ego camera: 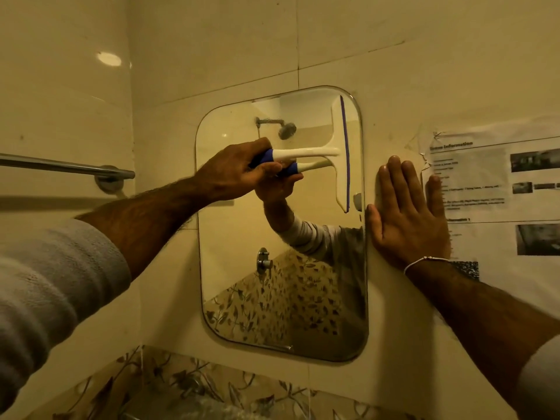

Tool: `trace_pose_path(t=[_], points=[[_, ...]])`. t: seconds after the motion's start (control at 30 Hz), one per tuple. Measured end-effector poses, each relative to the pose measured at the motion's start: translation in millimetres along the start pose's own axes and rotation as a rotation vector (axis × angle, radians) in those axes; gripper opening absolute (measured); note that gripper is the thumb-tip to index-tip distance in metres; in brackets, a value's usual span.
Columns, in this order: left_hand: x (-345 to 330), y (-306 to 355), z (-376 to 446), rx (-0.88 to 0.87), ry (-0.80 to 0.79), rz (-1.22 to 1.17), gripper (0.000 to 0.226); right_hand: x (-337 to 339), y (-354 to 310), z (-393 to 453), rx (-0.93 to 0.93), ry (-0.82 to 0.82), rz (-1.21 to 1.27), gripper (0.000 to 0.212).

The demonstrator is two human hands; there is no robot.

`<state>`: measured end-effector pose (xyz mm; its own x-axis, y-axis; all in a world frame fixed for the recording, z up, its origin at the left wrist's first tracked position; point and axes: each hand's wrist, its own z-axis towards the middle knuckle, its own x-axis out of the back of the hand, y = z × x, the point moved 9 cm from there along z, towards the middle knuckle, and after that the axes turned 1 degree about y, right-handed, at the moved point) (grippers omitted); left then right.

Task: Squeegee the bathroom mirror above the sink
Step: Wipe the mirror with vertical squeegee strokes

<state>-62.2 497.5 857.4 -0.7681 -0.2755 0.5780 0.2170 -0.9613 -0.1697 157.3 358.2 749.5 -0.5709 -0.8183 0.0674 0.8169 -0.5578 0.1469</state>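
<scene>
While our left hand (230, 171) clamps the light, stiff squeegee (339, 153) by its blue grip, our right hand (409, 213) lies flat beside the fragile mirror (272, 298).

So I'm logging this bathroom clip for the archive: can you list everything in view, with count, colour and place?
mirror: one, frameless with rounded corners, on the cream tiled wall, centre.
squeegee: one, white with blue grip and blue blade, blade upright against the mirror's upper right edge.
towel bar: one, chrome, on the left wall.
printed sheet: one, white with grey photos and text, stuck to the wall at right, torn at its left edge.
floral tile band: one, brown leaves on pale ground, below the mirror.
left hand: grips the squeegee handle; grey sleeve.
right hand: flat on the wall beside the mirror; white string bracelet at the wrist.
</scene>
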Motion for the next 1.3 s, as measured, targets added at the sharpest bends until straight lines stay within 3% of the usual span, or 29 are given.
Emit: trace_pose_path(t=[0.13, 0.3, 0.6, 0.8, 1.3], points=[[3, -25, -12, 0.050, -0.022, -0.028, 0.028, 0, -1, 0, -0.002, 0.006, 0.015, 0.073], [9, -46, -27, 0.077, -0.069, -0.015, 0.025, 2, -1, 0, -0.006, 0.003, 0.034, 0.073], [38, -94, -56, 0.180, -0.091, 0.081, 0.037, 5, -2, 0, -0.001, 0.019, 0.071, 0.073], [61, -127, -82, 0.284, -0.139, 0.194, 0.017, 10, -4, 0, -0.009, 0.034, 0.100, 0.073], [89, -164, -115, 0.365, -0.143, 0.322, 0.022, 11, -5, 0, -0.008, 0.030, 0.108, 0.073]])
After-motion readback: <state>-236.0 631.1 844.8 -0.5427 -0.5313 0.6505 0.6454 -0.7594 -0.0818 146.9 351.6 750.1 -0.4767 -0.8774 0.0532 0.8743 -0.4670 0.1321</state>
